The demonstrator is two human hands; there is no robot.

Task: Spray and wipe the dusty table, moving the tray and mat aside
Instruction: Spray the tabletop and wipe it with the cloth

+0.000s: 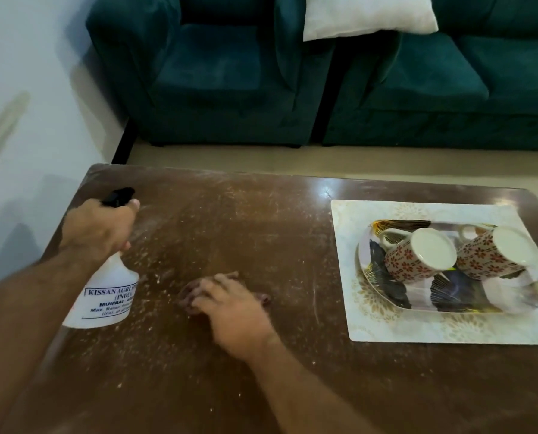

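My left hand (100,230) grips the neck of a white spray bottle (103,292) with a black nozzle, held above the left part of the brown table (230,220). White dust speckles the tabletop, thickest on the left. My right hand (230,305) lies flat on a dark brownish cloth (188,291) near the middle of the table. On the right, a patterned tray (393,291) sits on a white mat (352,277) with gold print.
Two floral mugs (418,258) (493,252) lie tipped on the tray. Beyond the table stand a green armchair (211,73) and a green sofa (449,89) with a white cushion (368,15). A white wall (26,89) runs along the left.
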